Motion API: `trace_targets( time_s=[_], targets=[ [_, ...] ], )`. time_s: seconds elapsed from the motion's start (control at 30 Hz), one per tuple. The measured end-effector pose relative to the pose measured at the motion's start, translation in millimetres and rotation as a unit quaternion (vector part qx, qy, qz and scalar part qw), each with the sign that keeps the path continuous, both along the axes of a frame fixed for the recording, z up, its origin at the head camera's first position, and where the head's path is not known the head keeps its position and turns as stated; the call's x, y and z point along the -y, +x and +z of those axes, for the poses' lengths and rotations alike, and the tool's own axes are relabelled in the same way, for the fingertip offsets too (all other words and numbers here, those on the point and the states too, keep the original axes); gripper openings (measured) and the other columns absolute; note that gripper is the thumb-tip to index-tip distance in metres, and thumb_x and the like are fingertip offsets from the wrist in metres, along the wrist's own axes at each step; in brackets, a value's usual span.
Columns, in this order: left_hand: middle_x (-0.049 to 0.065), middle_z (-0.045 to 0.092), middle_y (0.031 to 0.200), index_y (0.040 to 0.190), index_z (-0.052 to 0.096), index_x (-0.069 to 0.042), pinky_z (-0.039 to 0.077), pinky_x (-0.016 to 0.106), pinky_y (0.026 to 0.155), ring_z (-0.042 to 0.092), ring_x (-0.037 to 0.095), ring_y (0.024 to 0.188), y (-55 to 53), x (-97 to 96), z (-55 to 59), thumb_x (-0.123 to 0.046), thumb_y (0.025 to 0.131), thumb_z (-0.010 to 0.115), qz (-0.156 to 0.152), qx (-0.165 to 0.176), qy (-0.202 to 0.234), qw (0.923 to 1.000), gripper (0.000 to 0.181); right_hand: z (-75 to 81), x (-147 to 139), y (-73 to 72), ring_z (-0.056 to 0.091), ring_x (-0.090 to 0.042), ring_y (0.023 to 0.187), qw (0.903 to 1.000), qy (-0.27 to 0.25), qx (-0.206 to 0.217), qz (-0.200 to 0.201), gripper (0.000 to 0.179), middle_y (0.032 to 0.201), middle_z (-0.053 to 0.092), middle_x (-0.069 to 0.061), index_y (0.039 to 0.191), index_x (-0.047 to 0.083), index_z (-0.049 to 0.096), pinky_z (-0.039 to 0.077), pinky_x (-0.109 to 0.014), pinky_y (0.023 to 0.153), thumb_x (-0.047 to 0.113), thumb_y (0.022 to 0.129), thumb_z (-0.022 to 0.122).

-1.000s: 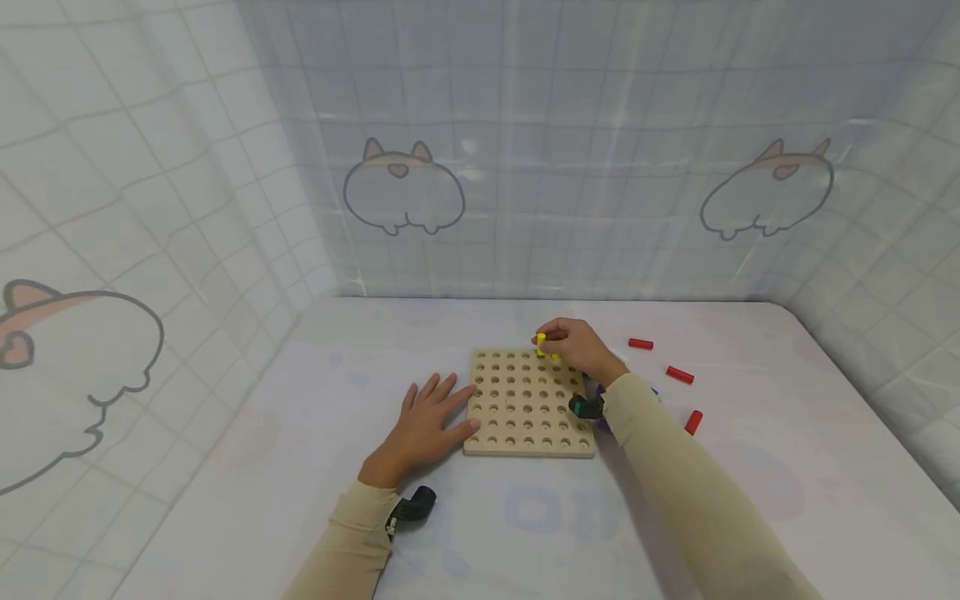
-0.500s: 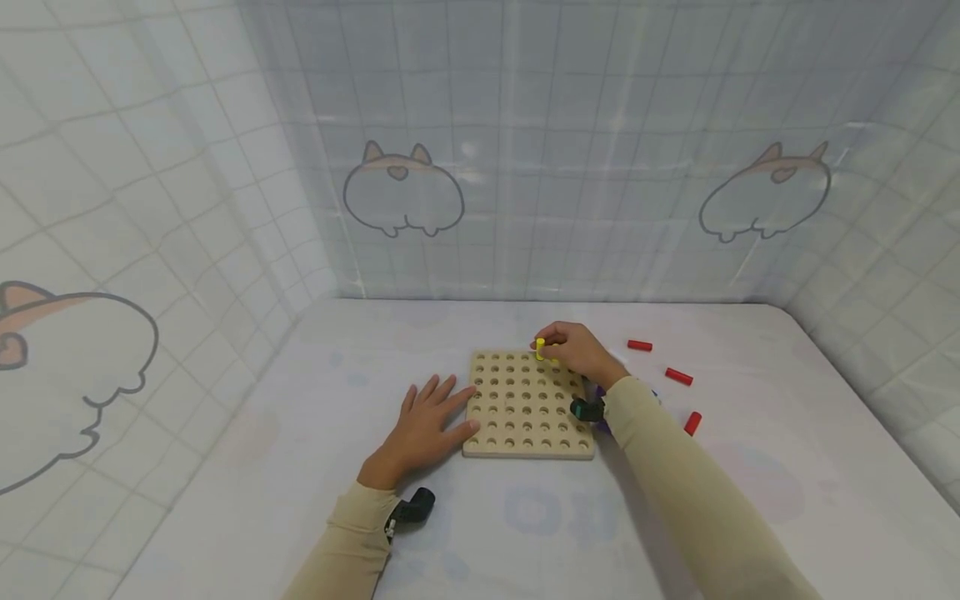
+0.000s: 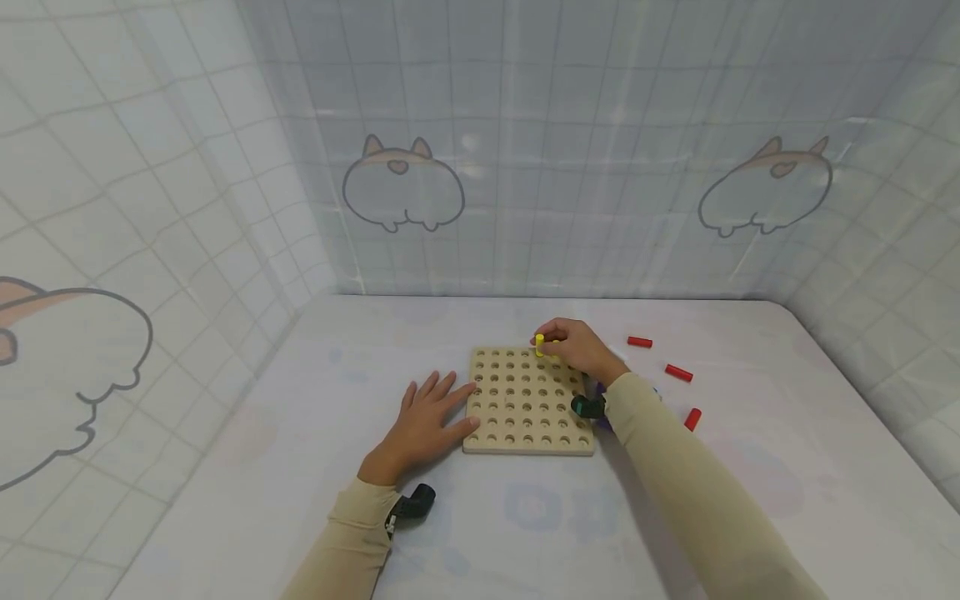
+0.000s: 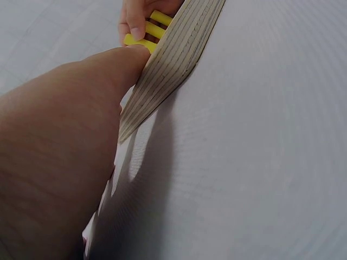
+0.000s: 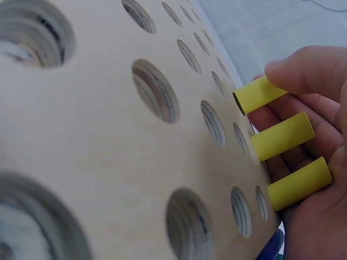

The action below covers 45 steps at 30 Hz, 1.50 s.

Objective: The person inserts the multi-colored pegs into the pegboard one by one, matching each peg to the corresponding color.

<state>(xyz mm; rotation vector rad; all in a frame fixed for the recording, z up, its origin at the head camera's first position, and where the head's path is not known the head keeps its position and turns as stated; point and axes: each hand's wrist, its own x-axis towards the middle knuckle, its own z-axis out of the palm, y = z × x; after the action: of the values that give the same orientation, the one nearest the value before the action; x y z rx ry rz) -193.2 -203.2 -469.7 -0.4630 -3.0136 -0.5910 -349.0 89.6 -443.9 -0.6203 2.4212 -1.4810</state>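
Note:
At the far edge of a pale wooden pegboard (image 3: 517,401) with rows of round holes, my right hand (image 3: 579,348) pinches a yellow peg (image 5: 260,95) between thumb and fingers. The peg's lower end is at the back row of holes; whether it is inside one I cannot tell. Two more yellow pegs, a middle one (image 5: 283,136) and a nearer one (image 5: 300,183), stand in that row beside the palm. My left hand (image 3: 423,425) lies with fingers spread at the board's left side, thumb and index finger touching its edge.
Three red pegs lie loose on the right of the table: a far one (image 3: 640,342), a middle one (image 3: 678,373) and a near one (image 3: 693,419). Purple and blue pieces show partly behind the right sleeve (image 3: 675,467). A tiled-pattern curtain (image 3: 562,208) stands behind the table.
Almost nothing differs: the right hand keeps its pinch on the yellow peg at the same spot, and the left hand stays in place. The head view shifts very slightly.

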Motion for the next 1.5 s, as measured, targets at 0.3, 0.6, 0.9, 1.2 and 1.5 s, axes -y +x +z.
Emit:
trace_targets(
  time_s=[0.3,0.6,0.9,1.2,1.5],
  targets=[
    [0.009,0.029,0.163,0.154,0.044,-0.029,0.001,0.064,0.117,0.012,0.035,0.152,1.3,2.0,-2.4,-0.062,0.097,0.049,-0.003,-0.002,0.002,1.0000,0.066,-3.2,0,3.0,0.062,-0.021,0.112,0.9999,0.009,-0.009,0.003,0.021,0.117,0.070,-0.001,0.116,0.012,0.069,0.048,-0.043,0.096,0.019,0.096,0.069],
    [0.010,0.029,0.163,0.154,0.043,-0.028,0.002,0.064,0.117,0.013,0.036,0.152,1.9,2.6,-0.3,-0.062,0.098,0.049,-0.005,-0.004,-0.002,1.0000,0.066,-3.6,-4,3.3,0.063,-0.021,0.112,0.9986,-0.043,-0.004,-0.029,0.020,0.113,0.072,0.000,0.112,0.014,0.070,0.050,-0.043,0.095,0.027,0.097,0.070],
    [0.011,0.028,0.163,0.154,0.043,-0.027,0.002,0.066,0.116,0.012,0.038,0.151,1.2,2.4,0.4,-0.061,0.098,0.049,-0.015,0.007,-0.001,0.9999,0.066,12.0,-34,20.1,0.066,-0.028,0.111,0.9731,-0.206,-0.032,-0.099,0.037,0.115,0.071,-0.017,0.120,-0.005,0.064,0.050,-0.042,0.099,0.028,0.104,0.058],
    [0.011,0.029,0.162,0.154,0.043,-0.029,0.003,0.066,0.116,0.013,0.038,0.151,-6.4,7.9,-0.8,-0.064,0.098,0.047,-0.008,-0.011,-0.011,0.9998,0.067,17.7,-65,36.7,0.068,-0.029,0.108,0.9775,-0.183,-0.017,-0.104,0.047,0.115,0.070,-0.016,0.124,-0.006,0.059,0.050,-0.048,0.098,0.036,0.104,0.056],
    [0.011,0.028,0.163,0.154,0.043,-0.028,0.002,0.065,0.116,0.012,0.038,0.151,-9.0,0.4,-3.7,-0.064,0.098,0.047,-0.003,-0.004,-0.009,0.9999,0.067,10.4,-107,60.3,0.067,-0.031,0.107,0.9829,-0.152,-0.037,-0.097,0.043,0.114,0.070,-0.017,0.123,-0.004,0.062,0.053,-0.045,0.095,0.035,0.104,0.057]
  ],
)
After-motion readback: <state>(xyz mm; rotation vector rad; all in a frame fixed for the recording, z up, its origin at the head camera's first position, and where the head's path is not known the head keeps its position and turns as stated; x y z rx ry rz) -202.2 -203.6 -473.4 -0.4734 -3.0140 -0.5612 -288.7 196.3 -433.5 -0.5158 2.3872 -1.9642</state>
